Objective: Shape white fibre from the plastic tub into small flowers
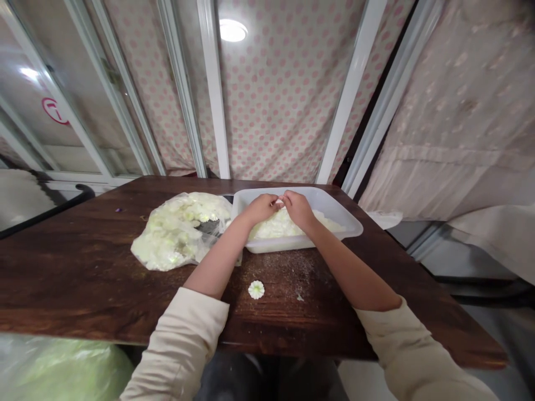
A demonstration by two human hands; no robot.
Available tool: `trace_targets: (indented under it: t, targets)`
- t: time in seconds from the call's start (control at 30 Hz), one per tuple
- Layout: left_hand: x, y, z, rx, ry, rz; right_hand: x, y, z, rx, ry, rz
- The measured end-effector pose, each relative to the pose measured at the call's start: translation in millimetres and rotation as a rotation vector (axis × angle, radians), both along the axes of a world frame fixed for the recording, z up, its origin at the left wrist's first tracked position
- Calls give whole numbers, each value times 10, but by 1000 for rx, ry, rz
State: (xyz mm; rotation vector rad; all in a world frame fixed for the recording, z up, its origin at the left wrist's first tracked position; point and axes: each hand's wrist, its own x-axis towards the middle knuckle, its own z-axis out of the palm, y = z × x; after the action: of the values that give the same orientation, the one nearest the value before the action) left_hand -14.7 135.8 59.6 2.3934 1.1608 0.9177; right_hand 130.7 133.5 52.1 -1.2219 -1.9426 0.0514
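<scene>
My left hand [262, 208] and my right hand [297, 207] meet fingertip to fingertip over a white plastic tub [355, 227]. Both are closed in a pinch, and a small white piece [280, 204] shows between them; its exact kind is too small to make out. Beneath the hands, a heap of white petal-like pieces [273, 227] lies in the tub. On the table in front of the tub rests one white scalloped flower piece [256, 289] with a pale green centre. To the left lies a clear plastic bag [167, 236] full of similar white and greenish flower pieces.
The dark wooden table [75, 267] is sprinkled with pale crumbs near the tub. Glass sliding doors with a dotted curtain [276, 111] stand right behind it. A bag with pale green contents [75, 370] sits below the table's front left edge. A lace-covered piece [460, 111] is at right.
</scene>
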Motion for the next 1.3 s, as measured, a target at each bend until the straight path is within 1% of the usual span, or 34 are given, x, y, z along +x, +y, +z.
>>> trace_targets:
  t: [0.1, 0.23, 0.43, 0.53, 0.6, 0.7, 0.83, 1.03, 1.1, 1.17, 1.23, 1.3]
  targets:
    - [8, -8, -1, -11, -14, -74, 5, -15, 11, 29, -12, -73]
    - [22, -40, 1, -50, 0, -94, 6, -36, 31, 44, 8, -134]
    - [23, -132, 77, -76, 23, -88, 10, -80, 63, -24, 33, -150]
    - [20, -119, 85, -27, -31, -160, 14, -90, 69, -36, 73, -146]
    - [23, -92, 75, 13, -48, -182, 14, -87, 67, -30, 99, -139]
    - [32, -71, 69, 26, -34, -149, 9, -82, 62, -13, 114, -136]
    - [36, -94, 83, 3, -18, -87, 10, -85, 55, 10, 122, -128]
    - [27, -86, 68, -52, 87, 17, 53, -4, 14, 43, 175, -183]
    - [22, -64, 50, -62, 89, 44, 58, 26, 3, 82, 204, -148]
    - [8, -35, 21, -50, 87, 61, 44, 18, 8, 166, 202, -52]
    - [-16, -3, -19, -45, 92, 63, 8, -37, 33, 260, 127, 133]
    - [-46, 26, -58, -45, 102, 56, -38, -119, 66, 328, -37, 361]
